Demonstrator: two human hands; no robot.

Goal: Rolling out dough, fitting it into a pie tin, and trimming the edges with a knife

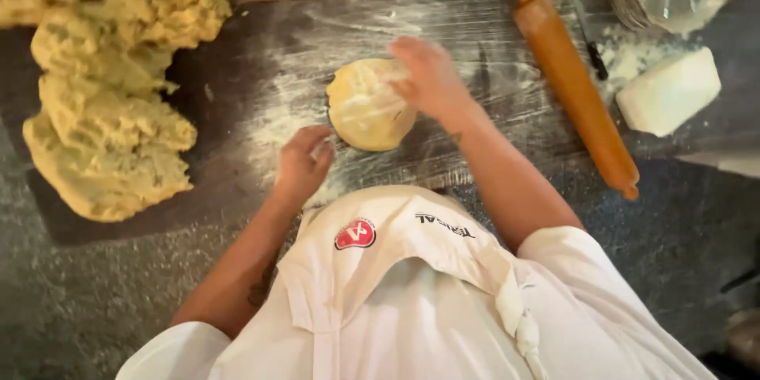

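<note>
Round pale-yellow dough ball [369, 104]: centre of floured dark bench [261, 55]. My right hand [427, 75] rests on its 2 o'clock edge, fingers blurred, spread or not I cannot tell. My left hand [302, 163] at its 8 o'clock, fingers curled loosely, just beside it. Large crumbly yellow dough heap [111, 79] at 9 o'clock; brown wooden rolling pin [574, 83] at 3 o'clock.

White short-sleeved chef's jacket [443, 324], white apron bib [380, 245] with a round red-and-white badge and dark lettering, a knotted white tie at the right shoulder, bare forearms, a dark tattoo on the left forearm, flour-dusted left hand [303, 165], right hand [427, 75] blurred
</note>
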